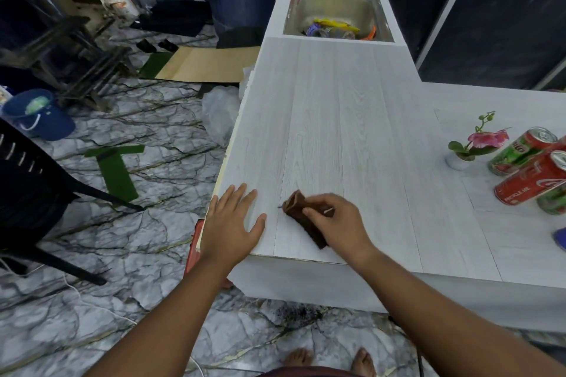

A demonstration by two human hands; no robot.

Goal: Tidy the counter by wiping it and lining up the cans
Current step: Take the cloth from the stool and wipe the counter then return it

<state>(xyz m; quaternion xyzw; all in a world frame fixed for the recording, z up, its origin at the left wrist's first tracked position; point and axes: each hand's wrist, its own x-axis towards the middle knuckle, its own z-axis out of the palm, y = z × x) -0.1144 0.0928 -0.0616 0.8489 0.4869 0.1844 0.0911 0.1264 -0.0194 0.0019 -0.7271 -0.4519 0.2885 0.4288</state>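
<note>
Wiping's underway: right hand point(333, 223) has its grip pinching the folded brown cloth point(301, 213) at the white wood-grain table's point(337, 119) near edge, left hand point(231, 223) spread flat alongside, red and green drink cans point(533, 168) waiting far right for lining up.

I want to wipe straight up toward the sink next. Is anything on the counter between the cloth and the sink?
Nothing visible does. The white wood-grain counter is bare between the folded brown cloth under the right hand and the steel sink. The drink cans and small potted pink flower sit off to the right.
</note>
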